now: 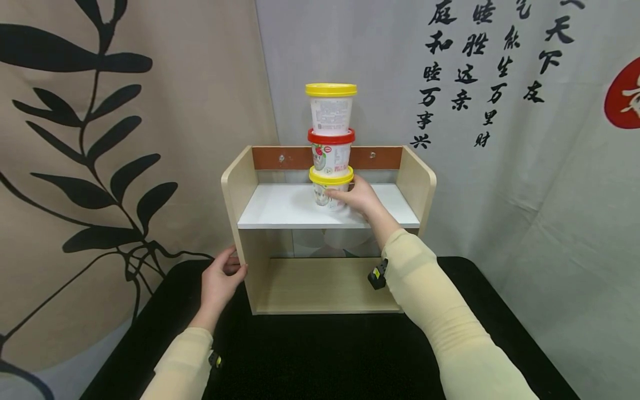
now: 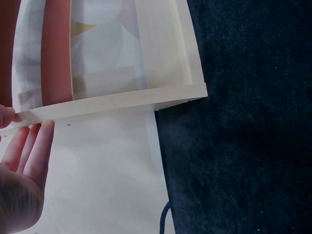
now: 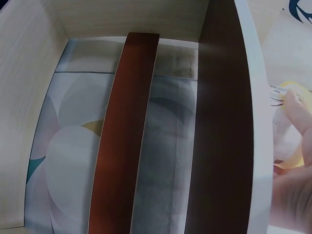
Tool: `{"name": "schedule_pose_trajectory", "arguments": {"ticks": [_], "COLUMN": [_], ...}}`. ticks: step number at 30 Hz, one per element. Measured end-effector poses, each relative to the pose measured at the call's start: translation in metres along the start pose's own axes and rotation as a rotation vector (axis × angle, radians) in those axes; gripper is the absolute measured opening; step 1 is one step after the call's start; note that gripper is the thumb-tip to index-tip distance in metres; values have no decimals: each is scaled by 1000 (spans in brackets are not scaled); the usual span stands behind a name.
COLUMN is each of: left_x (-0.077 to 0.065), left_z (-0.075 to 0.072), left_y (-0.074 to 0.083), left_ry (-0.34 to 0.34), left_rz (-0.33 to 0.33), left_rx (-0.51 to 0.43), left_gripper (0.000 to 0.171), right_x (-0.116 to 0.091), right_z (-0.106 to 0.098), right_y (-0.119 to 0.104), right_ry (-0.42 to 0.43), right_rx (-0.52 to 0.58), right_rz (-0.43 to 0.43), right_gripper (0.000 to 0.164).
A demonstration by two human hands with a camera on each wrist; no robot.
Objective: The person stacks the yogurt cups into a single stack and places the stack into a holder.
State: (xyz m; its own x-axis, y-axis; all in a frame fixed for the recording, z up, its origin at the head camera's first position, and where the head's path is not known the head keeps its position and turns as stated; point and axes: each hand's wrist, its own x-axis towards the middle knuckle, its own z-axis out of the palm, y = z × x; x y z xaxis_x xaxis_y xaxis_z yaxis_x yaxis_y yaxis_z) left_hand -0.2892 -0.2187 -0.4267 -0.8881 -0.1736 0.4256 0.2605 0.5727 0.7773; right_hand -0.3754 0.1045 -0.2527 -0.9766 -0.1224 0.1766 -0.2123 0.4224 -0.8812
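Three paper tubs stand in a stack on the white upper board (image 1: 275, 206) of a small wooden shelf unit (image 1: 244, 244). The top tub (image 1: 332, 111) has a yellow lid, the middle tub (image 1: 331, 155) a red one, and the bottom tub (image 1: 321, 193) a yellow one. My right hand (image 1: 361, 197) holds the bottom tub from its right side, thumb across the front. Only part of that grip shows at the edge of the right wrist view. With thumb and fingers on either side, my left hand (image 2: 24, 190) pinches the front edge of the unit's left side panel (image 2: 107, 101).
The unit stands on a black-covered table (image 1: 320, 355). Its lower board (image 1: 325, 286) lies below the white one, and a brown rail (image 1: 385, 158) crosses the back. Behind hang curtains, one with a dark leaf print (image 1: 95, 239), one with black characters.
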Motion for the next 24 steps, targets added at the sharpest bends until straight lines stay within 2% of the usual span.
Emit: {"name": "schedule_pose_trajectory", "arguments": {"ticks": [10, 17, 24], "left_x": [1, 1, -4], "left_z": [0, 1, -3], "left_y": [0, 3, 7], "left_ry": [0, -4, -52], "left_rz": [-8, 5, -5], "left_rx": [8, 7, 55], "left_gripper": [47, 47, 43], "right_x": [-1, -17, -37], "right_z": [-1, -14, -26], "right_y": [1, 5, 12], "right_ry": [-17, -61, -123], "right_rx": [-29, -80, -162], "right_rz": [-2, 10, -87], "right_gripper": [71, 82, 78]}}
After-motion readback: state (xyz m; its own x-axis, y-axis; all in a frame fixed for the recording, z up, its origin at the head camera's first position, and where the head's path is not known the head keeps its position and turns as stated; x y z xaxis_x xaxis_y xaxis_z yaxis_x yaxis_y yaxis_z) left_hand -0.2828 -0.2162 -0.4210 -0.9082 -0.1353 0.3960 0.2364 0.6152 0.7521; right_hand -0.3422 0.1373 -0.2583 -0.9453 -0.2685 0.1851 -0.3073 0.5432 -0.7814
